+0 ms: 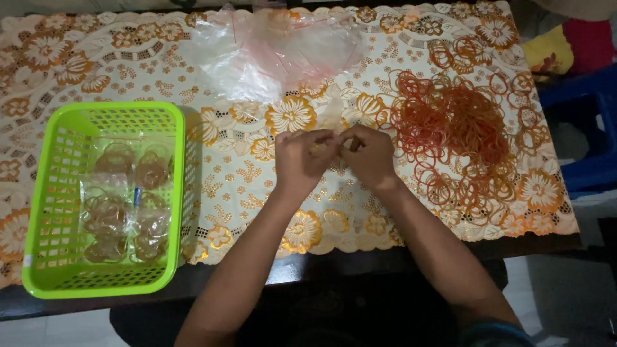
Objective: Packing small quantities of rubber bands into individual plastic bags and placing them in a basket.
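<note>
Under my fingers, the table [360,260] wears a floral cloth [244,186]. Green basket [38,193] left, rubber bands [463,128] right, probably plastic bags [270,45] beyond.

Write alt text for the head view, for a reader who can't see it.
A person's left hand and right hand meet fingertip to fingertip over a table with a floral orange-and-white tablecloth, pinching something small. A loose pile of orange rubber bands lies right of them, clear plastic bags behind, and a lime-green plastic basket of bagged bands at left.
</note>
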